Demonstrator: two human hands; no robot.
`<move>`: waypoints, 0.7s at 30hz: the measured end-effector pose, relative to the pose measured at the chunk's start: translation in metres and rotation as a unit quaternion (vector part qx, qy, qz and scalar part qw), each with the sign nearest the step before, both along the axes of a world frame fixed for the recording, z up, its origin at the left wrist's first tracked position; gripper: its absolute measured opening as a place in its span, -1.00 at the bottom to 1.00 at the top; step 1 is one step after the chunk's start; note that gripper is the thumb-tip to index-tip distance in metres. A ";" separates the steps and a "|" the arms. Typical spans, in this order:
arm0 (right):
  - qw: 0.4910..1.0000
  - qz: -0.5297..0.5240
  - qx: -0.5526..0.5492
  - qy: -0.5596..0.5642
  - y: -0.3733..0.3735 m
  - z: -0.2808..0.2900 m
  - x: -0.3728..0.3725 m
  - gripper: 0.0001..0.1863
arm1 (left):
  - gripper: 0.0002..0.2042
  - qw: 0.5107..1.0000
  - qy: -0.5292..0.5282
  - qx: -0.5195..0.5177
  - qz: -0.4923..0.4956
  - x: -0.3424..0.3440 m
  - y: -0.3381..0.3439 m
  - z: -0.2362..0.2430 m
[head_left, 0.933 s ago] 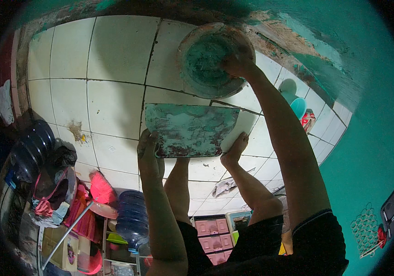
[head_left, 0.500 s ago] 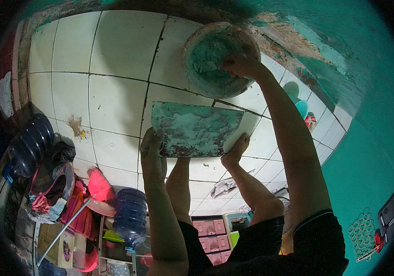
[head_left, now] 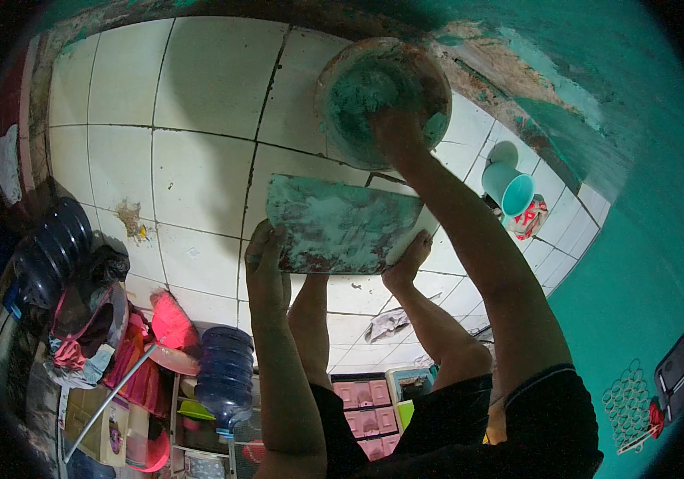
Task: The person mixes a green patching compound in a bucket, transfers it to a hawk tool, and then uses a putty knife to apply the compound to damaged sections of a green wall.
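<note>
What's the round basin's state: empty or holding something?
Not empty: lumpy greenish material shows inside the basin beside the right hand; level unclear.

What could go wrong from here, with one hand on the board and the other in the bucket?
The board might tip: the left hand grips it only at its left end. If it does, some of the pale green smear on it could land on the tiles or the right foot. The bucket might shift if the right hand, reaching inside, pushes against its wall.
</note>
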State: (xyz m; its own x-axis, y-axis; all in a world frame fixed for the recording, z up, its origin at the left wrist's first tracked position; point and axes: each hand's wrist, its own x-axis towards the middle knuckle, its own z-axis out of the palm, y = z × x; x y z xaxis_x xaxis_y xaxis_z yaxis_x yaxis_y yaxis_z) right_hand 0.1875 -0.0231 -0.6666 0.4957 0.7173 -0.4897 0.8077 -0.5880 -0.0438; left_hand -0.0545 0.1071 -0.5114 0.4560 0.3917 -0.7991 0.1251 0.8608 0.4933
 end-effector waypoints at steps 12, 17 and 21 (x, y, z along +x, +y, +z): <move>0.992 -0.023 -0.060 0.111 0.001 0.003 0.023 -0.70 | -0.75 0.999 0.024 0.007 -0.025 -0.004 0.002 0.000; 0.987 -0.072 -0.031 0.139 -0.005 -0.011 0.030 -0.66 | -0.75 0.999 0.025 0.010 -0.021 -0.002 0.002 0.001; 0.985 -0.091 -0.057 0.135 -0.004 -0.007 0.028 -0.65 | -0.76 0.999 0.027 0.013 -0.020 -0.002 0.002 0.000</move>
State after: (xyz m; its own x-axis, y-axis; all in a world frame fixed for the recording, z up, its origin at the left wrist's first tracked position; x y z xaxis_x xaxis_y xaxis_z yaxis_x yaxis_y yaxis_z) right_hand 0.2157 -0.0268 -0.6738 0.4510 0.5620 -0.6934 0.6570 -0.7349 -0.1684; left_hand -0.0568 0.1095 -0.5111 0.4280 0.3947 -0.8130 0.1858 0.8420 0.5065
